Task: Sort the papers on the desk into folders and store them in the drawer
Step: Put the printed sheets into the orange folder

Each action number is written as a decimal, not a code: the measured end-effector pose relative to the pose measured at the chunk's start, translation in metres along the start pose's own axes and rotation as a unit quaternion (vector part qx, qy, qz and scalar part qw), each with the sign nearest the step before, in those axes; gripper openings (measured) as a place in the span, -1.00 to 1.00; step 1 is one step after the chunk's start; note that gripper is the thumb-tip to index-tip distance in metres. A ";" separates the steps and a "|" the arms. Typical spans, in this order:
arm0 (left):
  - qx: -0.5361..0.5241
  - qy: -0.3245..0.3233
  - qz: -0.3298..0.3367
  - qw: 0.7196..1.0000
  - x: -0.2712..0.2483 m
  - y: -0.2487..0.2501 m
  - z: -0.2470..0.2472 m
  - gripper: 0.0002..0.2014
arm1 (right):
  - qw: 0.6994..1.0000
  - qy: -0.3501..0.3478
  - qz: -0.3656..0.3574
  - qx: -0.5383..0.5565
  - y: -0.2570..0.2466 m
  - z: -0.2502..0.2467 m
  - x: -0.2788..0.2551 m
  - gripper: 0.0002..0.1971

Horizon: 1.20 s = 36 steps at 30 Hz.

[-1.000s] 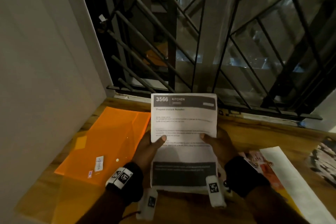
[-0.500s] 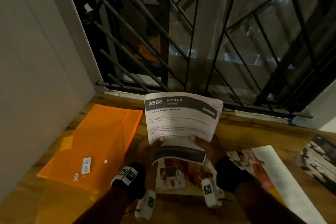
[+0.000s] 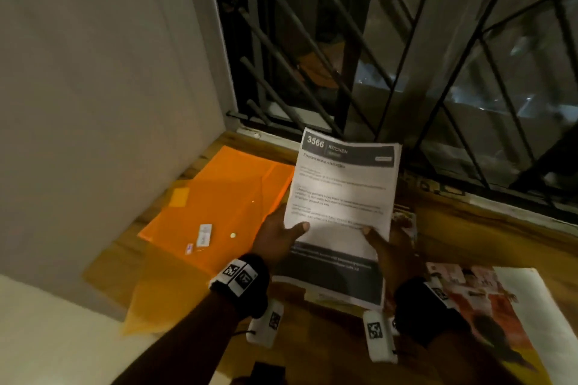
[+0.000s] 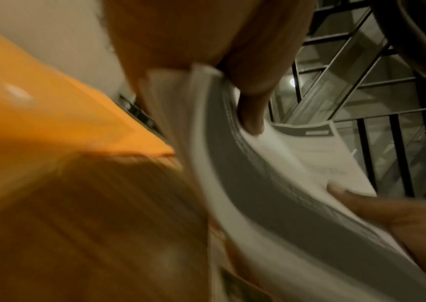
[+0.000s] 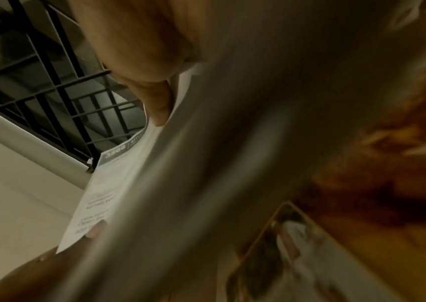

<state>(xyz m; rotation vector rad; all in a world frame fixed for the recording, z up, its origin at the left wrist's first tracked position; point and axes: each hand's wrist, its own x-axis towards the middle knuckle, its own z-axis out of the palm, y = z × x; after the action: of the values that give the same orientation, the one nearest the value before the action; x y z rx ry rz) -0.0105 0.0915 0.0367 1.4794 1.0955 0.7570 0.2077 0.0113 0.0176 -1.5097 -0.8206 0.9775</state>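
A stack of white printed papers (image 3: 342, 197) headed "3566 KITCHEN" is held up above the wooden desk (image 3: 469, 228). My left hand (image 3: 278, 237) grips its left edge, thumb on top. My right hand (image 3: 386, 244) grips its right edge, thumb on the front sheet. In the left wrist view the left thumb presses the papers (image 4: 297, 163); the right wrist view shows the papers (image 5: 108, 194) blurred. An orange plastic folder (image 3: 225, 206) lies flat on the desk to the left, partly over a translucent yellow folder (image 3: 156, 291). No drawer is in view.
A colour magazine (image 3: 481, 306) lies on the desk at the right. A white wall (image 3: 93, 103) bounds the left side. A window with black metal bars (image 3: 375, 56) runs along the back edge. A little colour print shows behind the papers.
The stack has swung leftward toward the orange folder and flattened out again; half a second ago its top sheets were bent forward, showing a colour page beneath. My head has turned left.
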 end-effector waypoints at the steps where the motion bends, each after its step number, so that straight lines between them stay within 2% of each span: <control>1: 0.015 0.005 -0.003 1.000 -0.006 -0.002 -0.006 -0.61 | 1.000 -0.001 0.008 0.005 0.006 0.005 -0.003 -0.77; 3: 0.041 0.068 -0.039 0.996 -0.022 -0.008 -0.022 -0.66 | 1.000 0.006 0.011 -0.002 0.017 0.012 -0.006 -0.74; 4: 0.099 0.115 -0.050 0.987 -0.028 -0.015 -0.029 -0.63 | 1.000 0.017 0.013 -0.008 0.021 0.013 -0.007 -0.72; 5: 0.206 0.151 -0.063 0.965 -0.033 -0.024 -0.037 -0.62 | 1.000 0.020 0.016 -0.013 0.024 0.013 -0.006 -0.70; 6: 0.326 0.168 -0.080 0.927 -0.040 -0.032 -0.044 -0.64 | 1.000 0.020 0.017 -0.016 0.027 0.014 -0.006 -0.68; 8: 0.493 0.146 -0.131 0.847 -0.050 -0.049 -0.050 -0.54 | 1.000 0.015 0.016 -0.021 0.031 0.014 -0.007 -0.62; 9: 0.520 0.120 -0.161 0.830 -0.054 -0.055 -0.050 -0.44 | 1.000 0.009 0.017 -0.019 0.033 0.014 -0.007 -0.60; 11: 0.518 0.089 -0.196 0.828 -0.060 -0.061 -0.049 -0.31 | 1.000 0.001 0.018 -0.020 0.036 0.017 -0.006 -0.58; 14: 0.513 0.067 -0.191 0.834 -0.063 -0.062 -0.049 -0.26 | 0.999 -0.013 0.019 -0.026 0.038 0.021 -0.004 -0.57; 17: 0.504 0.038 -0.163 0.847 -0.062 -0.053 -0.053 -0.35 | 1.000 -0.020 0.008 -0.016 0.034 0.027 -0.004 -0.57; 20: 0.518 0.048 -0.150 0.841 -0.060 -0.049 -0.063 -0.63 | 0.999 -0.051 -0.009 -0.003 0.026 0.037 -0.002 -0.63; 24: 0.458 0.090 -0.131 0.875 -0.066 -0.050 -0.074 -0.60 | 0.993 -0.110 0.005 -0.049 0.023 0.046 0.005 -0.71; 26: 0.447 0.103 -0.120 0.881 -0.069 -0.049 -0.077 -0.53 | 0.990 -0.127 0.020 -0.064 0.024 0.048 0.008 -0.78; 31: 0.463 0.115 -0.111 0.872 -0.071 -0.047 -0.071 -0.42 | 0.982 -0.161 -0.018 -0.099 0.023 0.050 0.002 -0.78; 36: 0.533 0.072 -0.052 0.842 -0.077 -0.053 -0.064 -0.32 | 0.957 -0.250 0.014 -0.147 0.014 0.047 -0.002 -0.77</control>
<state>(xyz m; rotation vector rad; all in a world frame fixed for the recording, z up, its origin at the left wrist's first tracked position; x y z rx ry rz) -0.1089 0.0436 0.0060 2.2570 1.8527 0.1144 0.1640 0.0268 0.0014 -1.5426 -1.3556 1.3310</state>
